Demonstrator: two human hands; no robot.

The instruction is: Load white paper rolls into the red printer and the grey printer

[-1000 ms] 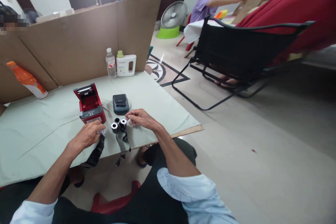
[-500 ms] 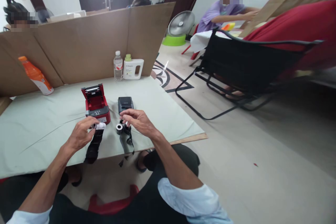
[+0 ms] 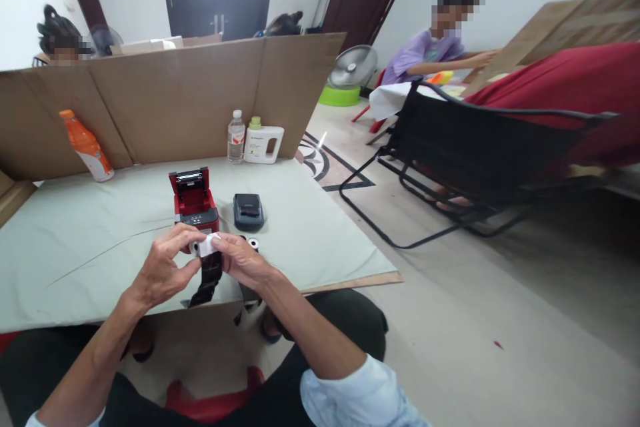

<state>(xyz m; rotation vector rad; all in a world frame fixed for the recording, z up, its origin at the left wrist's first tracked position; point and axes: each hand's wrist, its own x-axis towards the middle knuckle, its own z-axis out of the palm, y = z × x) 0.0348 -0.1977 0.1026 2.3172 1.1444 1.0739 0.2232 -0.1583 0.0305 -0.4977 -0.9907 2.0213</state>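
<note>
A small white paper roll (image 3: pixel 205 246) is gripped between my two hands in front of the printer. My left hand (image 3: pixel 167 265) holds its left end, and the fingers of my right hand (image 3: pixel 241 259) pinch its right side. From the roll hangs a dark strip (image 3: pixel 208 280), reaching toward the table's front edge. Just behind my hands stands a red label printer (image 3: pixel 196 202) with its lid up. To its right sits a small dark grey device (image 3: pixel 249 211). A second roll (image 3: pixel 253 243) with a dark strip is partly hidden by my right hand.
A cardboard screen (image 3: pixel 175 107) lines the back of the pale-covered table (image 3: pixel 115 267). Against it stand an orange bottle (image 3: pixel 87 147), a water bottle (image 3: pixel 236 138) and a white jug (image 3: pixel 260 142). A black folding chair (image 3: pixel 450 147) and a person (image 3: pixel 425 53) are at right.
My right hand has moved left from beside the second roll to the paper roll in my left hand and now grips it too. The view has shifted slightly.
</note>
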